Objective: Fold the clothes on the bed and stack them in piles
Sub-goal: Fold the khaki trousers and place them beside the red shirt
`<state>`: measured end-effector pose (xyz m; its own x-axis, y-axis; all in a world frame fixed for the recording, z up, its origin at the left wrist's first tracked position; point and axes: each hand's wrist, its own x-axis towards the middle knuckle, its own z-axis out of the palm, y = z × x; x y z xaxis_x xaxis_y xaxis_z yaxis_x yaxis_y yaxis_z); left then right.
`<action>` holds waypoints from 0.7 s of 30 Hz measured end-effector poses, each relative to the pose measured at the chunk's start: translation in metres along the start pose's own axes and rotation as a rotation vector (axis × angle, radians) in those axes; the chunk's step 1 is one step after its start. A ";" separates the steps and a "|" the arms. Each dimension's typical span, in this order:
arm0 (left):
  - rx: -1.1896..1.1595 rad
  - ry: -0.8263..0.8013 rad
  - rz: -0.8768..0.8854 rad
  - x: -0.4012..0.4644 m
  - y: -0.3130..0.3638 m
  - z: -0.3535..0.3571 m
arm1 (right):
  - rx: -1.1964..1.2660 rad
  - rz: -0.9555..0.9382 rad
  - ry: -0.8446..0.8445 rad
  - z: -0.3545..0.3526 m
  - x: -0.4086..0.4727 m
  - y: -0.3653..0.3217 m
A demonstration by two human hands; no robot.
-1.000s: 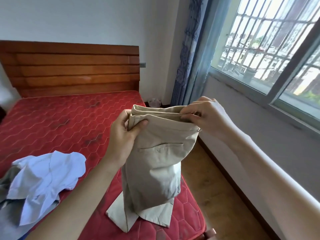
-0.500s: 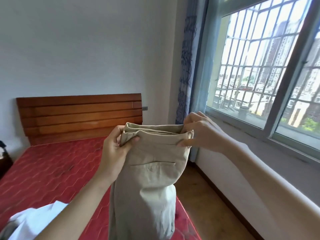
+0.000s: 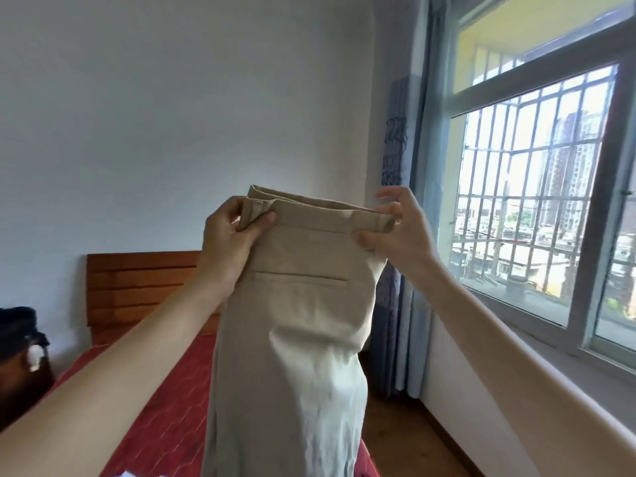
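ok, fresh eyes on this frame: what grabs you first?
The beige trousers, held up centre frame by the waistband, left hand and right hand pinching its two ends. Next, the barred window at right, then the red mattress and wooden headboard below left.

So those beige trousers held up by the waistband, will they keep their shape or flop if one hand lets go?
Probably flop: the beige trousers hang limp and creased below the left hand and right hand. They seem light, since finger pinches alone carry them. The doubled waistband looks somewhat firmer.
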<state>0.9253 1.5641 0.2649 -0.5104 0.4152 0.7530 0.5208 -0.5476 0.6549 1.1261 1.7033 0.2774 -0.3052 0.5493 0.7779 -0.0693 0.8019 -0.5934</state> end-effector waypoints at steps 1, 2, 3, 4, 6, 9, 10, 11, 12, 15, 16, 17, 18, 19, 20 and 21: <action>0.004 -0.008 0.029 0.007 0.010 -0.002 | 0.082 0.000 0.048 -0.003 0.005 -0.009; 0.006 -0.015 0.061 0.013 0.021 -0.003 | 0.169 0.003 0.086 -0.005 0.011 -0.015; 0.000 -0.026 0.080 0.016 0.029 -0.003 | 0.248 0.016 0.112 -0.009 0.014 -0.021; -0.006 -0.028 0.089 0.016 0.037 -0.002 | 0.318 0.032 0.116 -0.013 0.016 -0.026; 0.005 -0.016 0.112 0.014 0.046 0.002 | 0.422 0.034 0.064 -0.022 0.022 -0.030; -0.022 0.002 0.097 0.004 0.048 0.009 | 0.494 0.027 -0.043 -0.034 0.030 -0.026; -0.034 0.006 0.092 0.000 0.044 0.011 | 0.512 0.025 -0.073 -0.037 0.033 -0.022; -0.044 0.012 0.082 -0.005 0.040 0.013 | 0.529 0.025 -0.108 -0.039 0.035 -0.016; -0.055 0.017 0.065 -0.010 0.034 0.015 | 0.540 0.033 -0.142 -0.040 0.036 -0.010; -0.059 0.033 -0.021 -0.026 0.002 0.020 | 0.544 0.097 -0.225 -0.032 0.030 0.019; -0.058 0.037 -0.067 -0.034 -0.013 0.020 | 0.547 0.134 -0.247 -0.026 0.024 0.031; -0.052 0.036 -0.109 -0.045 -0.030 0.020 | 0.548 0.170 -0.270 -0.019 0.014 0.045; -0.036 0.030 -0.142 -0.059 -0.049 0.019 | 0.547 0.204 -0.291 -0.012 0.001 0.061; -0.012 0.018 -0.172 -0.074 -0.068 0.017 | 0.542 0.238 -0.312 -0.004 -0.014 0.079; 0.016 0.005 -0.208 -0.091 -0.088 0.014 | 0.542 0.272 -0.341 0.004 -0.031 0.097; 0.040 -0.009 -0.251 -0.109 -0.109 0.010 | 0.547 0.316 -0.371 0.013 -0.049 0.115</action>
<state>0.9311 1.5853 0.1123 -0.6213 0.5409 0.5670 0.4054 -0.3974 0.8233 1.1206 1.7652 0.1683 -0.6837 0.5419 0.4888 -0.3593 0.3330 -0.8718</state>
